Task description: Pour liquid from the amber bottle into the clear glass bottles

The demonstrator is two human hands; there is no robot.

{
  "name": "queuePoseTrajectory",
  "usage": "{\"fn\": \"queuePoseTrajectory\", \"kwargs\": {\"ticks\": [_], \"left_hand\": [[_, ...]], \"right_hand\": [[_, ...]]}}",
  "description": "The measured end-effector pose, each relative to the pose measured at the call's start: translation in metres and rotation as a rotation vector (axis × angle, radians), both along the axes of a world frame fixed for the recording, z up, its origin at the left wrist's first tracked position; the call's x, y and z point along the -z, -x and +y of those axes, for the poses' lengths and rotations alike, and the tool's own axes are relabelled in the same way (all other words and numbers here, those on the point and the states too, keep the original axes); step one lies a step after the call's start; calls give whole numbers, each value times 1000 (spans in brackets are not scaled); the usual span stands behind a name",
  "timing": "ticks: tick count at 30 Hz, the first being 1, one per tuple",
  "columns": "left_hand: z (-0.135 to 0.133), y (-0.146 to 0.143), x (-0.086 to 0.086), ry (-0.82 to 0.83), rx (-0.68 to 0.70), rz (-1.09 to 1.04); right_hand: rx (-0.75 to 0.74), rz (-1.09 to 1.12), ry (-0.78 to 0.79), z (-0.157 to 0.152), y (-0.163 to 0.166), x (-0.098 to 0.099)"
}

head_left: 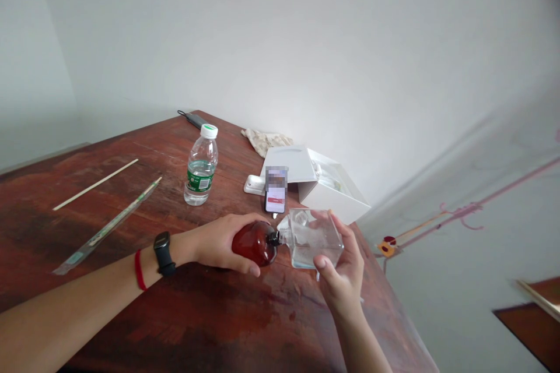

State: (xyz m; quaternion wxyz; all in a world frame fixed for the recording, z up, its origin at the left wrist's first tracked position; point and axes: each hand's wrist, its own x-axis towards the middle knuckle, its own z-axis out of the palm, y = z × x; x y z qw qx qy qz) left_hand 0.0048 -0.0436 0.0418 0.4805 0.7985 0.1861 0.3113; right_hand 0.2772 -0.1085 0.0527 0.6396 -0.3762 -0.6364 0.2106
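Note:
My left hand (227, 243) is wrapped round a rounded reddish-brown bottle (257, 245) with a black neck, tipped on its side. In my right hand (345, 268) is a clear square bottle (308, 242), also tilted, its neck pointing left. The two necks meet mouth to mouth above the wooden table. A little clear liquid seems to lie along the lower side of the square bottle. Whether liquid passes between the bottles I cannot tell.
Beyond my hands stand a phone (275, 195), a white box (336, 198) and a cloth (265, 141). A water bottle (202, 169) stands upright on the wooden table (153, 315). Leftward lie a thin stick (96, 185) and a wrapped stick (111, 224).

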Motion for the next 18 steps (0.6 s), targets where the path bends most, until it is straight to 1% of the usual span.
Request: {"fn": "queuePoseTrajectory", "kwargs": {"ticks": [9,18], "left_hand": [[1,1,-1,-11,-3,9],[0,1,-1,-34,-30,20]], "right_hand": [[15,14,-2,0,2,0],[-17,14,-3,1,0,2]]}}
